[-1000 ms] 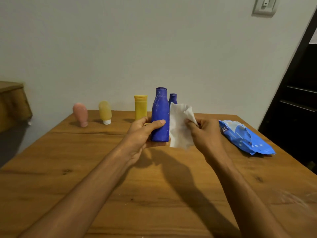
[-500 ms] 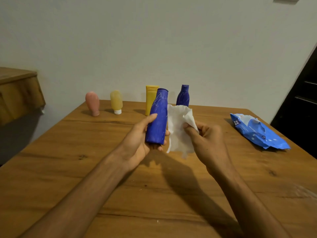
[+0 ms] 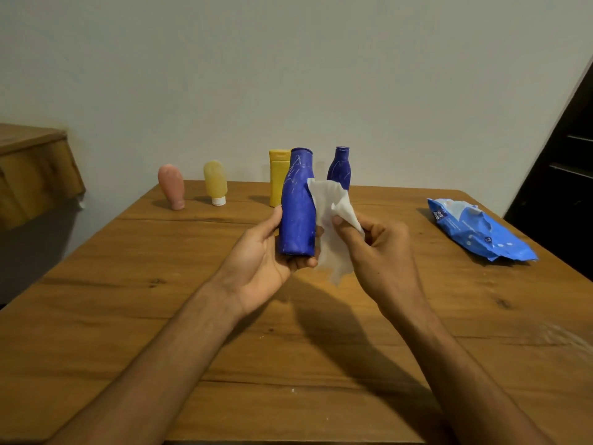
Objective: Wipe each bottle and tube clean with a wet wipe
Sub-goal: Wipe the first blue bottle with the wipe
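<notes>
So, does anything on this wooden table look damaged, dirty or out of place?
The big blue plastic bottle in the left hand has whitish streaks on its upper body, like scratches or smears. The small blue bottle behind shows similar marks. The blue wipes pack is crumpled. Nothing is spilled.

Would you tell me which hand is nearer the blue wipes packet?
Right. The right hand, pinching the wet wipe, is left of the packet; the left hand, gripping the large blue bottle, is farther left.
</notes>
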A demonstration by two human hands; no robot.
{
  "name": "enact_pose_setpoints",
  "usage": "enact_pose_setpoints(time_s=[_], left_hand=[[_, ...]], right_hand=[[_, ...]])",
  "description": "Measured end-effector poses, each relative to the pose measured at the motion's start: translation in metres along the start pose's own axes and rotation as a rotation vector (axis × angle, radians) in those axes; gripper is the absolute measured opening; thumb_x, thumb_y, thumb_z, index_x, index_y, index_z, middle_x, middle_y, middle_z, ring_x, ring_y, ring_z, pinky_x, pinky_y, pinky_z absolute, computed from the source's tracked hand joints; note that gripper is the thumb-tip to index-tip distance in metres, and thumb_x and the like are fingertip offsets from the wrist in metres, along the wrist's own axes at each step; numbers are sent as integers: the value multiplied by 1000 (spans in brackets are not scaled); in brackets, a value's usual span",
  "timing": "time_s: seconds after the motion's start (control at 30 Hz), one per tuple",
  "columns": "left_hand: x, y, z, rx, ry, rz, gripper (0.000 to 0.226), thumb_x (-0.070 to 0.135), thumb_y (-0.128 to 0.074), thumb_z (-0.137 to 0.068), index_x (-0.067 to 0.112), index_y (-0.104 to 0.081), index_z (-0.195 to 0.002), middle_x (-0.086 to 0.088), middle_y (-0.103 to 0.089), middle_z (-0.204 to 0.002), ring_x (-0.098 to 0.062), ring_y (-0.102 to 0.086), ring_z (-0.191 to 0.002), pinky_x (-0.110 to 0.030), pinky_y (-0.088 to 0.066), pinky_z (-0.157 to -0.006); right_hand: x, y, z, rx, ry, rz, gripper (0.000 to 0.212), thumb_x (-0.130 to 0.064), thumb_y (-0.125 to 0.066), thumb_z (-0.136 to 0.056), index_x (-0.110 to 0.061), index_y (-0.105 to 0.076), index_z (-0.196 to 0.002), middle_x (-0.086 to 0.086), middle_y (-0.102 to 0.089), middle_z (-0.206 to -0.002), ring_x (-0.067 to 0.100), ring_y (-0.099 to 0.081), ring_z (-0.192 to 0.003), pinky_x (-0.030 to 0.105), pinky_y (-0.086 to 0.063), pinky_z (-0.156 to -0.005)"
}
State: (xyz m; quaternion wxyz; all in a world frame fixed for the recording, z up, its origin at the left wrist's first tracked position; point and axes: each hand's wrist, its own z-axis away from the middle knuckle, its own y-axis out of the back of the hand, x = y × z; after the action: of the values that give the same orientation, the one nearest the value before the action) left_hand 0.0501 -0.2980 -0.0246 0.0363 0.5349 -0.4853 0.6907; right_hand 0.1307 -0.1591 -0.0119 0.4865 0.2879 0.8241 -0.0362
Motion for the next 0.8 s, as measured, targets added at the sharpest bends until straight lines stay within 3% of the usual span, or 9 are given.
enact_pose_setpoints(time_s=[0.23,0.43,0.53,0.67,0.8], left_hand=[[-3,-7,-6,33,-58,37,48,37,-48,-95,15,-52,-138,-15,-64,-113,-24,-63,-92,-36,-50,-77],[-9,-6,-6,76,-68,57,55,39,-55,-88,14,-53,-137,-14,-65,-121,-26,-61,-106,-39,-47,-89],[-9,-4,-7,82,-85,73,54,40,-54,-87,13,-56,-134,-13,-66,-118,-26,-60,-107,-38,-47,-88],[-12,-6,-7,54,-116,86,56,44,-52,-85,12,-57,-130,-10,-71,-111,-20,-69,-95,-32,-58,-75],[-16,-8,-7,67,-116,71,58,51,-50,-84,13,-59,-127,-10,-71,-106,-21,-65,-94,-32,-48,-81]], right_hand=[[-1,3,-4,-54,71,24,16,-29,-57,-91,-41,-61,-81,-20,-68,-73,3,-66,-75,18,-55,-62],[-1,3,-4,-144,41,51,13,-31,-48,-94,-35,-60,-96,-9,-62,-101,6,-60,-92,24,-52,-74],[0,-1,-3,-134,63,97,16,-31,-48,-94,-31,-62,-102,-11,-59,-102,2,-57,-92,18,-50,-71],[-1,-2,1,-84,133,38,22,-22,-55,-92,-26,-63,-111,-17,-66,-95,-1,-63,-89,11,-50,-67],[0,-2,1,-51,187,13,22,-15,-60,-89,-24,-64,-109,-19,-66,-92,-4,-65,-87,10,-50,-65]])
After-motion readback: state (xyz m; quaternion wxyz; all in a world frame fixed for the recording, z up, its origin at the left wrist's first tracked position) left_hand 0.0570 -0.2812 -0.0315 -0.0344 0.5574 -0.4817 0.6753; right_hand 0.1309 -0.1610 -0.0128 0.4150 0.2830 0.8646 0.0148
